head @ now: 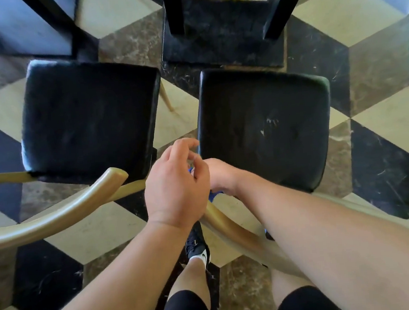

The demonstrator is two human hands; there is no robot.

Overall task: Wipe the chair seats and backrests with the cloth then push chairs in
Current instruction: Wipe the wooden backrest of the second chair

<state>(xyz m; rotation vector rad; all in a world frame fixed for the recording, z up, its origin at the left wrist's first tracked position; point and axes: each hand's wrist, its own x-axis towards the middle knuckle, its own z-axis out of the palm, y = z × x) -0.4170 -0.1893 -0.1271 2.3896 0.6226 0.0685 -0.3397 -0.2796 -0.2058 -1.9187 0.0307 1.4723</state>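
Two chairs with dark velvet seats stand side by side below me: the left seat (89,118) and the right seat (265,127). Each has a curved gold backrest rail, the left rail (62,211) and the right rail (232,229). My right hand (219,175) presses a blue cloth (213,195) against the left end of the right rail; only small bits of the cloth show. My left hand (176,184) hovers just over the right hand, fingers loosely curled at the cloth's upper edge. Whether it grips the cloth is hidden.
Black table legs (281,2) and a dark table base (223,42) stand just beyond the seats. The floor (378,119) is a cube-patterned marble tile. My legs and a black shoe (196,247) are between the two backrests.
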